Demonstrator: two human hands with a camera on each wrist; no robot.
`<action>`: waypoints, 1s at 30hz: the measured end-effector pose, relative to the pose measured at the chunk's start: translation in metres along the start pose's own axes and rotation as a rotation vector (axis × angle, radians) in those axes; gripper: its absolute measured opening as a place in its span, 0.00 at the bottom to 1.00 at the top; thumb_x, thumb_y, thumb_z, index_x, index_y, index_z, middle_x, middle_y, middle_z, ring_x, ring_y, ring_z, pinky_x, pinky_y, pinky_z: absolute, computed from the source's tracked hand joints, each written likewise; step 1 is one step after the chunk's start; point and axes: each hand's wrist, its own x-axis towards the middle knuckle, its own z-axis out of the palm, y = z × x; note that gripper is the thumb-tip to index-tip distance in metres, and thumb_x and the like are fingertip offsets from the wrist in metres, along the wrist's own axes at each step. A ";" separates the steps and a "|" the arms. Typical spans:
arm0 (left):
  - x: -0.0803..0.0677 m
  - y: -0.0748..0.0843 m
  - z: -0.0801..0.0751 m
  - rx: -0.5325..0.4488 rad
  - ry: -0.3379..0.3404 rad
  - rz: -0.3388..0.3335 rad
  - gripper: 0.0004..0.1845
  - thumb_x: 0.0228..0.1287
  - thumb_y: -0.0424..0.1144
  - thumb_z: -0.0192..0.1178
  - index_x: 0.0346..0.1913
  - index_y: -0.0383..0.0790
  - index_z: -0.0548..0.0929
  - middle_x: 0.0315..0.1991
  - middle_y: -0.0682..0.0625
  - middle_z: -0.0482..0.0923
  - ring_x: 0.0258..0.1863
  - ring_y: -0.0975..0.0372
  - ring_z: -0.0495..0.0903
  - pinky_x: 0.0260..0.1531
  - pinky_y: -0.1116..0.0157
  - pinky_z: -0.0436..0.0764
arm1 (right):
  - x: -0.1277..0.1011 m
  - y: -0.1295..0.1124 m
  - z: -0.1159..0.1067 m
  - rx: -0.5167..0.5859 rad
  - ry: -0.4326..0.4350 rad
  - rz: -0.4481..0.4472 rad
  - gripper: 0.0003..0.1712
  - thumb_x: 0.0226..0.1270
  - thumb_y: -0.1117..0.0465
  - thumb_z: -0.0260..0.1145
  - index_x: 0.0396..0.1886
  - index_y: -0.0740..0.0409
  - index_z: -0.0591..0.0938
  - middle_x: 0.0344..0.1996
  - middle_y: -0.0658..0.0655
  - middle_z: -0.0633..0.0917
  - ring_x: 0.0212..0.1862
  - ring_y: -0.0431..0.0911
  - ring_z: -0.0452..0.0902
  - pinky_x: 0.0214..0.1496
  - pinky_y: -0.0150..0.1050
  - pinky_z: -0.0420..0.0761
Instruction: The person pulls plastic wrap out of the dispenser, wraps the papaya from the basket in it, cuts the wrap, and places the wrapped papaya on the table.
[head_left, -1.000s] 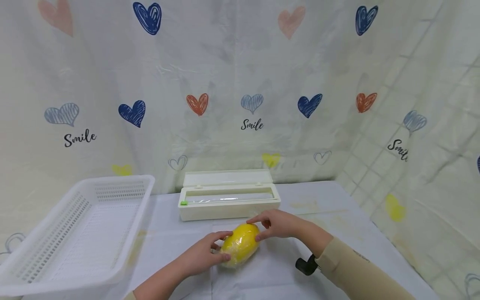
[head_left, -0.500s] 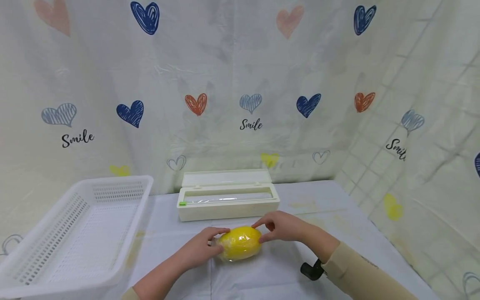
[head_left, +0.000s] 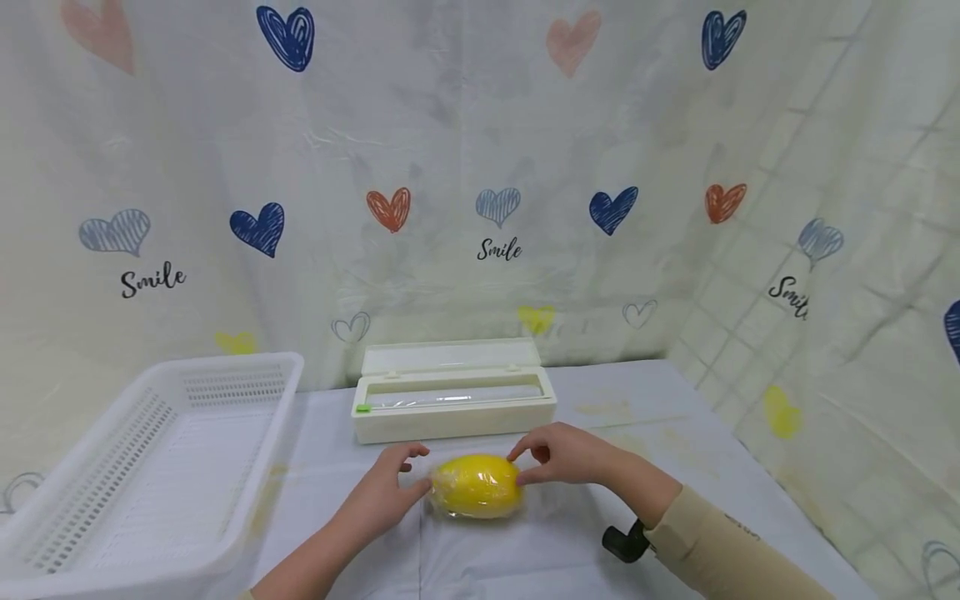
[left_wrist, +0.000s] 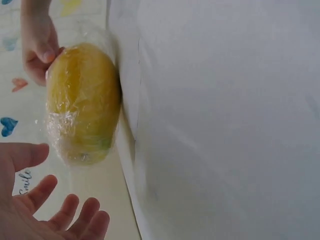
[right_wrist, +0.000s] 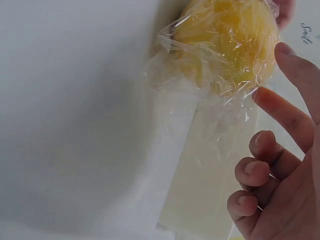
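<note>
A yellow oval fruit wrapped in cling film lies on the table, its long axis running left to right. My right hand has thumb and forefinger at the fruit's right end; in the right wrist view its other fingers curl without holding anything. My left hand is just off the left end, thumb tip close by. In the left wrist view a small gap shows between the left fingers and the wrapped fruit. Loose film bunches at the fruit's near side in the right wrist view.
Behind the fruit stands a white cling film dispenser, lid raised and roll inside. A white perforated basket occupies the left of the table. A heart-patterned curtain hangs behind. A black device sits at my right wrist.
The fruit has turned from slanted to lying sideways. My left hand has let go of its left end and drawn back left. My right hand shifted slightly and stays at the right end.
</note>
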 end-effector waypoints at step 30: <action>-0.004 0.012 0.022 0.029 -0.043 0.022 0.39 0.58 0.58 0.69 0.71 0.54 0.69 0.56 0.45 0.73 0.43 0.58 0.77 0.32 0.59 0.79 | 0.017 -0.010 0.000 0.092 -0.190 -0.019 0.33 0.64 0.44 0.68 0.69 0.26 0.71 0.51 0.45 0.83 0.43 0.38 0.79 0.43 0.37 0.80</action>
